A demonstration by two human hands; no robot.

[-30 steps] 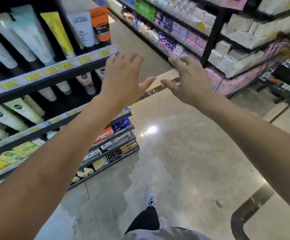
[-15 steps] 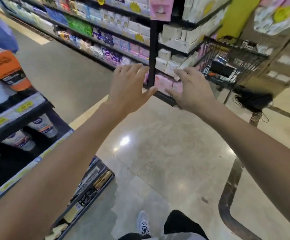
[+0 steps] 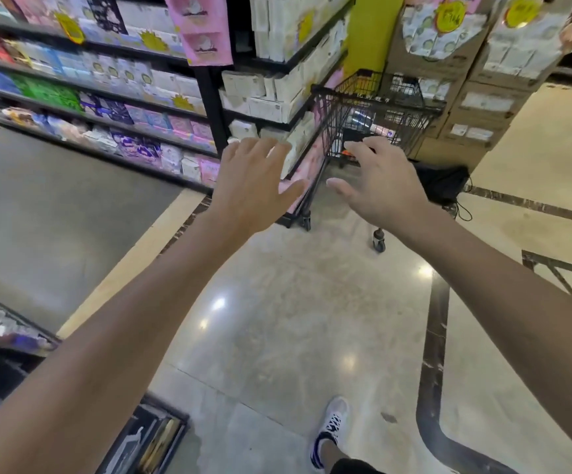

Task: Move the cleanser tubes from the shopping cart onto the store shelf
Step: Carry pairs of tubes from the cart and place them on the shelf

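A black wire shopping cart (image 3: 411, 97) stands ahead by the end of a shelf unit, a few steps away. Blurred items lie inside it (image 3: 373, 126); I cannot tell which are cleanser tubes. Both my arms stretch forward in the air. My left hand (image 3: 255, 186) is spread with straight fingers and holds nothing. My right hand (image 3: 380, 186) is also empty, fingers loosely extended, in front of the cart's near side. The shelf with the cleanser tubes is out of view apart from a low corner (image 3: 14, 333) at the left edge.
Shelves of packaged goods (image 3: 123, 107) run along the far left. Stacked cardboard boxes (image 3: 476, 107) stand behind the cart. A black bag (image 3: 442, 183) lies on the floor beside the cart. Polished floor lies between me and the cart. My shoe (image 3: 332, 425) is at the bottom.
The view has swung right, away from the tube shelf toward the cart, which now sits nearer and more central. Both hands stay empty and stretched forward.
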